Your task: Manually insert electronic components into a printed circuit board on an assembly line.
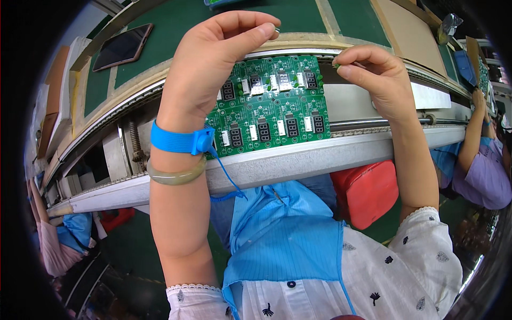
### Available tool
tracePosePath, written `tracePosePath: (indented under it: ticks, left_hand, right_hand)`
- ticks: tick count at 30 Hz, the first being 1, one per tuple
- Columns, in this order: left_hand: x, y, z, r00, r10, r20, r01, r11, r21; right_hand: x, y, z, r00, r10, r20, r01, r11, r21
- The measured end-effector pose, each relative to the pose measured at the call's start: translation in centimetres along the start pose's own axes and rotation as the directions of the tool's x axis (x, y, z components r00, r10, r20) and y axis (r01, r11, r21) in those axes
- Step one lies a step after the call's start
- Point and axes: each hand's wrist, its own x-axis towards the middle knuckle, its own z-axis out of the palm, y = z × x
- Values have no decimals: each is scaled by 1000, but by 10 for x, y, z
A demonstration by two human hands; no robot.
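A green panel of circuit boards [272,112] lies flat across the conveyor rails. It carries several black digit displays [263,130] and white connectors [281,127]. Small green round parts stand along its far right side. My left hand [210,53] is raised over the panel's far left part, finger and thumb pinching a tiny silvery part [277,30] whose exact kind I cannot make out. Beyond the panel's right edge, my right hand [381,74] is closed in a pinch on a tiny green component [336,65]. A blue wrist strap [178,137] with a coiled cord circles my left wrist.
The metal front rail [298,152] runs between my body and the panel. A phone [122,47] lies on the green bench at the far left. A red stool [368,194] stands below the rail. Other people work at both sides, one person's arm [472,130] at the right.
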Motion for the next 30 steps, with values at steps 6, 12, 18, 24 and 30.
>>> tracePosePath:
  ticks: [6,12,18,24,30]
  left_hand:
    - [10,-2,8,958,218,185,-129,907,-402]
    - [-3,13,6,982,-177,-71,165,975,-147]
    - [-3,16,9,978,-195,-76,182,972,-146]
    - [-2,18,11,973,-217,-82,204,969,-139]
    - [-3,16,9,975,-202,-88,191,974,-123]
  right_hand:
    - [-11,5,2,999,-37,1,36,976,-215]
    - [-16,-4,18,994,-101,37,105,854,-510]
    - [-18,-7,26,997,-82,17,75,787,-612]
    - [-18,-9,26,995,-96,15,81,736,-672]
    - [-16,-11,29,992,-125,34,115,724,-680]
